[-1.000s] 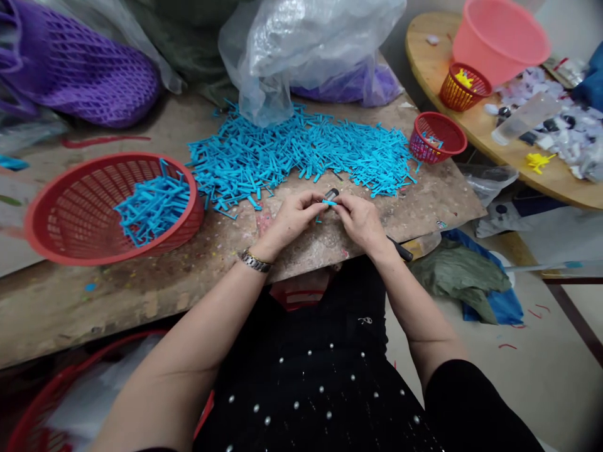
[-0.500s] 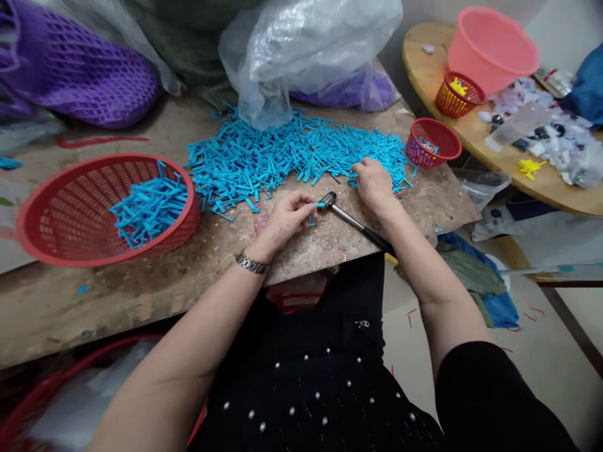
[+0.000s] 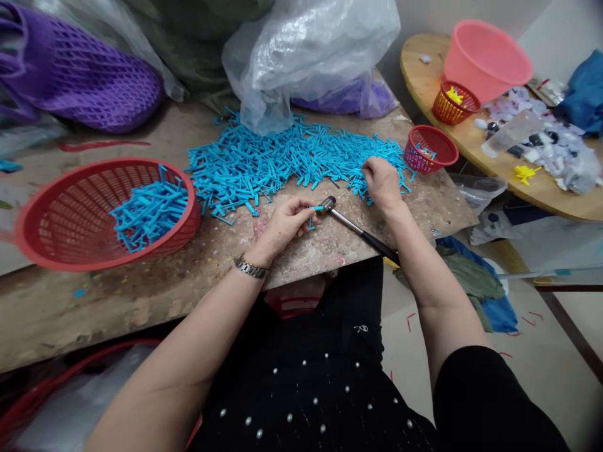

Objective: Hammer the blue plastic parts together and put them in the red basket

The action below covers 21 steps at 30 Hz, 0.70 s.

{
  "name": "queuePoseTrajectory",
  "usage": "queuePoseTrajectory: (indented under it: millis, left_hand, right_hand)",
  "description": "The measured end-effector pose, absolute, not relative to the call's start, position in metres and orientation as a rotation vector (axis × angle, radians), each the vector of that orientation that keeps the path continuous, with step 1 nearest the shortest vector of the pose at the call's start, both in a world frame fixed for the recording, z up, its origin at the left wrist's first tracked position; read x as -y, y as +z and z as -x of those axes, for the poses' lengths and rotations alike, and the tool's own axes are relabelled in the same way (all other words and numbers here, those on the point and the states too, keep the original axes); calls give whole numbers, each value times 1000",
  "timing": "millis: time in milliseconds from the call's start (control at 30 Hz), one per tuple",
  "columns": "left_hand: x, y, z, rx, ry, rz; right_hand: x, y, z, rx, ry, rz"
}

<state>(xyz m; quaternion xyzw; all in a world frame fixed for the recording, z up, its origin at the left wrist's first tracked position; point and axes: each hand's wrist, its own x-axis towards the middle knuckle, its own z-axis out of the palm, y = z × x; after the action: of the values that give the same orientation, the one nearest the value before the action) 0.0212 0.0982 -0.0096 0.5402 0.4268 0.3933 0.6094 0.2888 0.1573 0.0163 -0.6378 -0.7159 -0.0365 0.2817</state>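
Left hand [image 3: 288,227] pinching a blue piece [image 3: 316,208], bare desk [image 3: 294,260] in front; right hand [image 3: 382,183], gone from its side, curls at the blue pile [image 3: 282,157], grip hidden.

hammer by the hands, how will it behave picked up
The hammer looks stiff, given its straight metal shaft. It is probably head-heavy, with that thick head. The black grip looks matt, so likely not slippery.

Both bare forearms reached forward, hands well apart.
The left hand [image 3: 291,225] had thumb and forefinger pinched together above a watched wrist; the right hand [image 3: 380,181], farther forward, curled its fingers inward.
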Motion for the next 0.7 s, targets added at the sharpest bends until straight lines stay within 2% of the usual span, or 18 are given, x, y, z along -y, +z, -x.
queuePoseTrajectory:
  millis: [167,300,467,700]
  left_hand:
    - [-97,-6,-21,-966,920,-1191]
    - [-96,-1,-22,-951,910,-1157]
    - [-94,1,-23,-974,922,-1141]
    - [-92,7,-24,-991,932,-1148]
  right_hand:
    - [-145,15,-290,1541,322,1535]
    - [-130,4,-280,1526,535,1595]
    - [-112,-1,-272,1765,437,1706]
    - [-99,14,-263,2216,67,1900]
